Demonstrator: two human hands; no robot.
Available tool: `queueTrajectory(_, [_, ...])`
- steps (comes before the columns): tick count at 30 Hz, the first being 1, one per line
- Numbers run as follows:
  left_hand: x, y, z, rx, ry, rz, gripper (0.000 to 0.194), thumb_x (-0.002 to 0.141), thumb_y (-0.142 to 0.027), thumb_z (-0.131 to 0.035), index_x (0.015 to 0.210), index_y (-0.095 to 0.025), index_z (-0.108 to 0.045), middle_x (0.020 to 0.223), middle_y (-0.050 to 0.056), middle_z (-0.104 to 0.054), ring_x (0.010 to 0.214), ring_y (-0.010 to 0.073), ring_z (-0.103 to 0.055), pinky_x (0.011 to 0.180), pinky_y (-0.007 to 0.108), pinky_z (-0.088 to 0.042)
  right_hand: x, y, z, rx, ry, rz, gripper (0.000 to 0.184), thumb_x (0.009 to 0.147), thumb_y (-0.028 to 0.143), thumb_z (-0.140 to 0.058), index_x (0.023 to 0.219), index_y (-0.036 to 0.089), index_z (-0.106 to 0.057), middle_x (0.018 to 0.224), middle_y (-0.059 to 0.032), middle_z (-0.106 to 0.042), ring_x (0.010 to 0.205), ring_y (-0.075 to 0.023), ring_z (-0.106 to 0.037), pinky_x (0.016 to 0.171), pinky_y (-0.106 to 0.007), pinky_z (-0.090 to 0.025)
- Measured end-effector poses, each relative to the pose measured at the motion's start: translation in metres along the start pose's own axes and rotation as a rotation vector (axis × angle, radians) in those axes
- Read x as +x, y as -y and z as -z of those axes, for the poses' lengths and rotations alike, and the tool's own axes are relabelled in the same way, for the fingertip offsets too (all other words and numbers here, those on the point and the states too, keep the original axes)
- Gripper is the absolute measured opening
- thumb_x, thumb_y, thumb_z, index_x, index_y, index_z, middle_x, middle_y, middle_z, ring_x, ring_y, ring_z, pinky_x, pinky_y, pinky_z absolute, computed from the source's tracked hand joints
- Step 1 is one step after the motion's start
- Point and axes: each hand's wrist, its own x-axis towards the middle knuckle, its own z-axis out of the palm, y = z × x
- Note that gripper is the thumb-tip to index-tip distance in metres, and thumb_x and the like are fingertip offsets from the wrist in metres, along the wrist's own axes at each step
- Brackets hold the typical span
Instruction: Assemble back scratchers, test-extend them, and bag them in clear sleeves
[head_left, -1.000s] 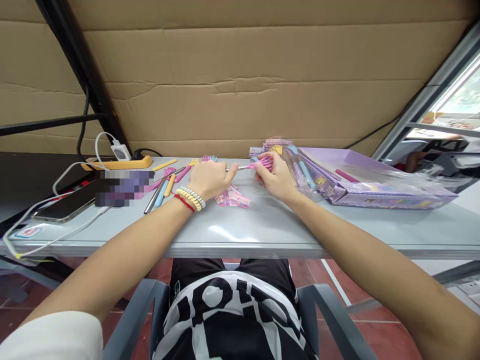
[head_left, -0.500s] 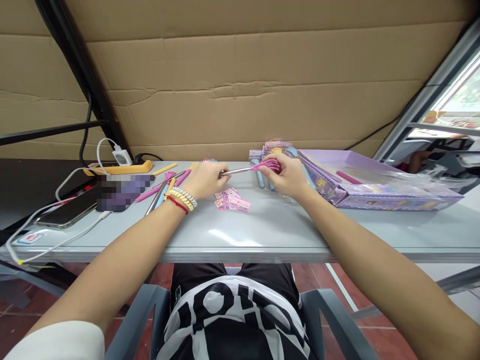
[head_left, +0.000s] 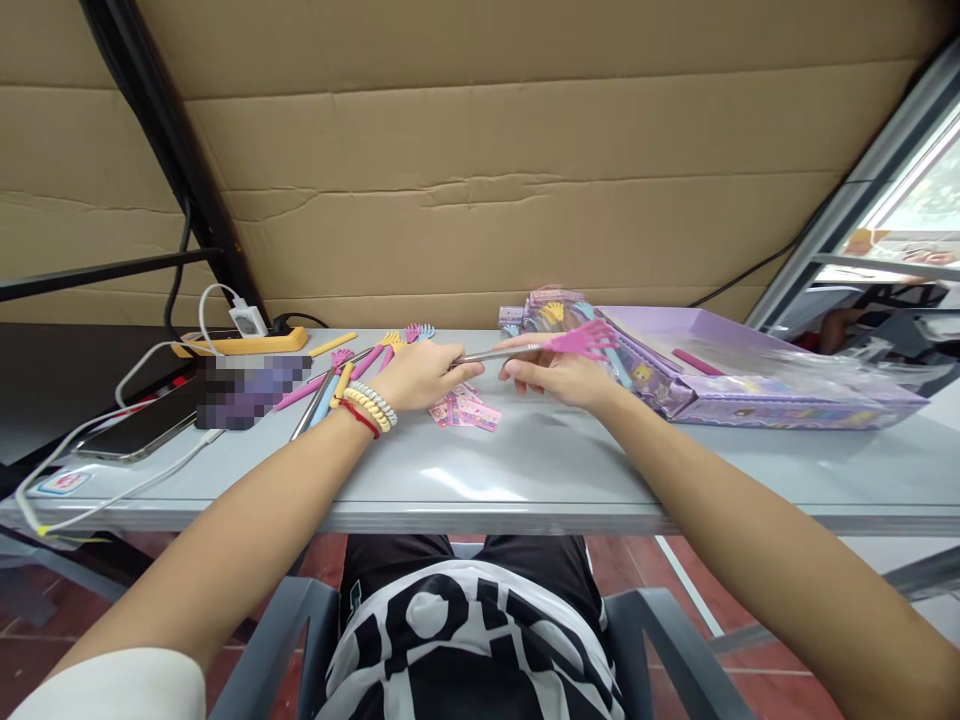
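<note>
My left hand [head_left: 418,376] is closed, thumb and fingers pinching the left end of a slim scratcher with a silver metal rod and a bright pink, hand-shaped plastic head [head_left: 540,348]. Its long axis runs left to right across me, lifted above the pale grey tabletop [head_left: 480,465], with the pink end pointing right and tipped slightly upward.

My right hand [head_left: 571,380] is the nearer one to that pink end: it lies just below and behind the rod, thumb and fingers apart, not clamped on anything. The rod crosses in front of my right fingers; whether it touches them I cannot tell.

Between my hands, on the near side, lie small pink printed cards [head_left: 466,410]. Past my right hand, on the far side, sits a clear-wrapped bundle of yellow and blue scratchers [head_left: 553,311], beside an open purple cardboard tray [head_left: 787,408].
</note>
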Motion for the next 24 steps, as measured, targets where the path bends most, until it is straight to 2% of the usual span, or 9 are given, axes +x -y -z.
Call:
queueTrajectory(3, [0.0,0.0,-0.002,-0.035,0.022,-0.081,0.041,0.09,-0.052,-0.036,0.077,-0.02,-0.058,0.066,0.002,-0.062,0.061,0.0167,-0.055,0.055,0.029,-0.032,0.0,-0.002,-0.006,0.023,0.098,-0.004,0.043,0.08,0.05,-0.06,0.107,0.017,-0.066,0.085,-0.0071,-0.071,0.058,-0.0113,-0.06,0.041,-0.021,-0.039])
queueTrajectory(5, [0.001,0.004,-0.002,-0.072,-0.001,-0.117,0.038,0.09,-0.049,-0.037,0.084,-0.02,-0.06,0.074,0.003,-0.064,0.066,0.0164,-0.057,0.058,0.028,-0.036,0.002,-0.005,-0.007,0.042,0.08,-0.006,0.043,0.081,0.052,-0.058,0.108,0.018,-0.066,0.09,-0.0074,-0.07,0.06,-0.0115,-0.061,0.042,-0.021,-0.041])
queueTrajectory(7, [0.003,0.013,0.002,-0.103,-0.079,-0.111,0.036,0.088,-0.048,-0.042,0.094,-0.019,-0.061,0.086,0.004,-0.067,0.074,0.0169,-0.059,0.065,0.028,-0.04,0.003,-0.008,-0.005,0.046,0.0,-0.009,0.045,0.081,0.053,-0.059,0.109,0.019,-0.065,0.091,-0.0072,-0.07,0.059,-0.0111,-0.06,0.042,-0.021,-0.041])
queueTrajectory(10, [0.005,0.032,0.01,-0.065,-0.251,0.06,0.032,0.084,-0.042,-0.047,0.098,-0.018,-0.063,0.096,0.007,-0.068,0.084,0.0194,-0.061,0.073,0.03,-0.043,0.005,-0.01,0.0,0.017,-0.187,0.003,0.047,0.079,0.056,-0.059,0.106,0.019,-0.063,0.086,-0.0064,-0.068,0.054,-0.0104,-0.058,0.041,-0.022,-0.039])
queueTrajectory(12, [0.004,0.049,0.014,0.016,-0.285,0.249,0.026,0.082,-0.036,-0.048,0.091,-0.019,-0.066,0.094,0.008,-0.07,0.087,0.0224,-0.062,0.075,0.032,-0.043,0.005,-0.011,0.005,-0.059,-0.303,0.028,0.045,0.08,0.056,-0.057,0.103,0.018,-0.063,0.08,-0.0053,-0.067,0.053,-0.0108,-0.056,0.043,-0.023,-0.04])
queueTrajectory(15, [0.001,0.074,0.017,0.162,-0.203,0.527,0.024,0.076,-0.031,-0.051,0.086,-0.02,-0.07,0.092,0.011,-0.071,0.09,0.0297,-0.062,0.072,0.037,-0.044,0.003,-0.012,0.012,-0.253,-0.387,0.109,0.039,0.081,0.053,-0.057,0.097,0.018,-0.065,0.074,-0.0044,-0.064,0.059,-0.0136,-0.057,0.052,-0.027,-0.043])
queueTrajectory(18, [-0.003,0.088,0.015,0.234,-0.073,0.699,0.025,0.071,-0.035,-0.058,0.085,-0.02,-0.072,0.089,0.017,-0.07,0.089,0.0357,-0.063,0.067,0.039,-0.044,0.002,-0.012,0.016,-0.395,-0.39,0.179,0.033,0.083,0.049,-0.055,0.092,0.019,-0.066,0.07,-0.0046,-0.062,0.065,-0.0167,-0.058,0.058,-0.03,-0.043])
queueTrajectory(24, [-0.003,0.095,0.005,0.262,0.04,0.79,0.044,0.073,-0.054,-0.054,0.084,-0.014,-0.07,0.087,0.022,-0.068,0.089,0.038,-0.063,0.065,0.039,-0.045,0.001,-0.01,0.017,-0.555,-0.343,0.247,0.029,0.086,0.043,-0.05,0.083,0.018,-0.064,0.054,-0.0004,-0.054,0.049,-0.0121,-0.045,0.053,-0.028,-0.036])
